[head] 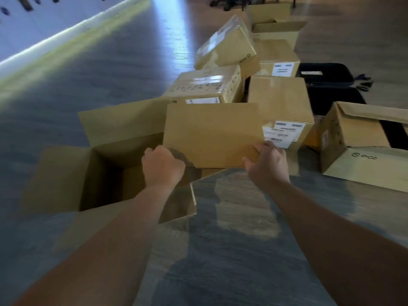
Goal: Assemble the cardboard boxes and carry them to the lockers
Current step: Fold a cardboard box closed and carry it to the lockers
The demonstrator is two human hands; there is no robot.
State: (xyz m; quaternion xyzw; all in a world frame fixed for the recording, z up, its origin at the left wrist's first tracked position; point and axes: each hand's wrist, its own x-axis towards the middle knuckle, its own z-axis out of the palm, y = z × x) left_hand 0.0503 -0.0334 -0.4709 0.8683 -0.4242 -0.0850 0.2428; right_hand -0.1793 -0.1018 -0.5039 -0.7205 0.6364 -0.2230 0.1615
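An open cardboard box (66, 180) stands on the floor in front of me, its top flaps spread outward. One flap (212, 133) on its right side is raised upright. My left hand (162, 165) grips the lower left corner of this flap, fingers curled over the edge. At the flap's lower right corner my right hand (268, 163) holds the edge with curled fingers. The white lockers (33, 23) run along the upper left.
Behind the flap, several closed and taped boxes (280, 100) are stacked in a row, one (225, 44) tilted on top. An open box (362, 146) lies on its side at right. Black cases (326, 75) lie on the floor beyond. Grey floor stretches toward the lockers.
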